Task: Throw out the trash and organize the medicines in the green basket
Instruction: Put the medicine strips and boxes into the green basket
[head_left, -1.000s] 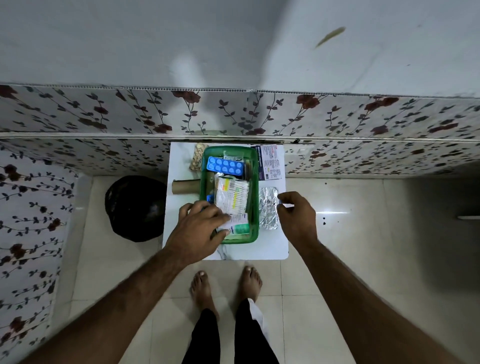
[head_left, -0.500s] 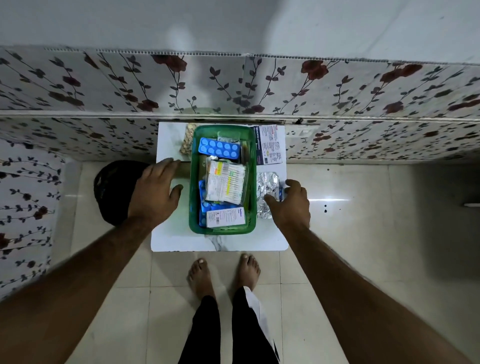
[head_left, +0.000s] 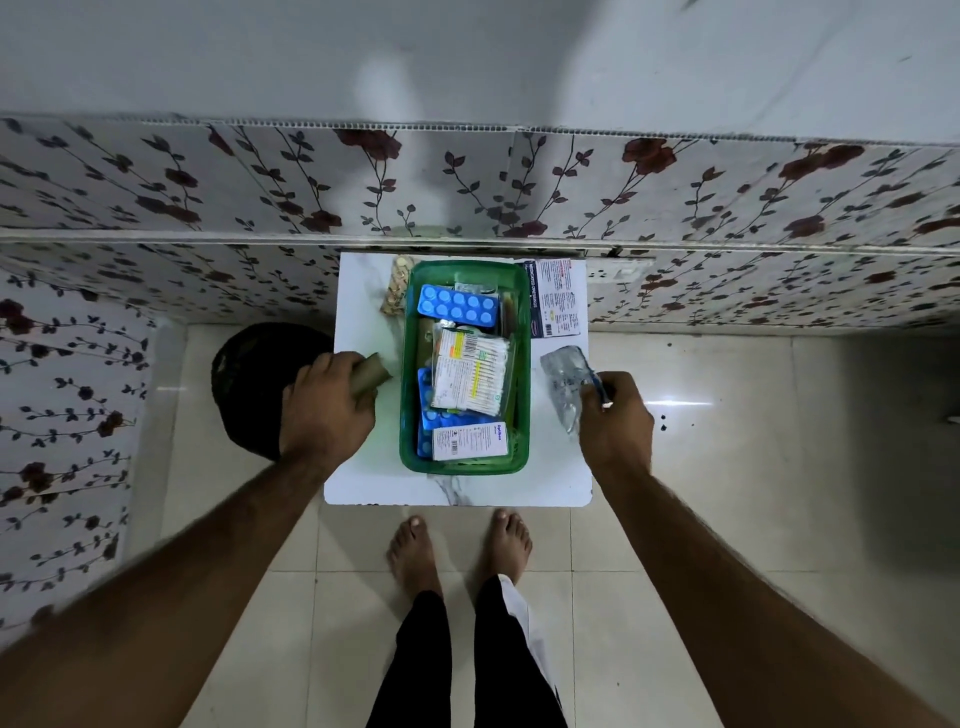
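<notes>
The green basket (head_left: 408, 415) stands in the middle of a small white table (head_left: 457, 491). It holds blue blister packs (head_left: 458, 305), a clear packet of white sticks (head_left: 470, 376) and a small white box (head_left: 470, 440). My left hand (head_left: 327, 405) is left of the basket, closed around a brown cardboard tube (head_left: 371, 371). Right of the basket, my right hand (head_left: 615, 418) grips a silver blister strip (head_left: 563, 376), lifted and tilted off the table.
A black trash bag (head_left: 249, 382) sits on the floor left of the table. A strip of tan tablets (head_left: 397, 283) lies at the table's back left, a white printed box (head_left: 556, 299) at its back right. The floral wall is right behind; my bare feet stand before the table.
My left hand left the basket, moved left and closed on the cardboard tube. My right hand took hold of the silver strip and lifted it from the table.
</notes>
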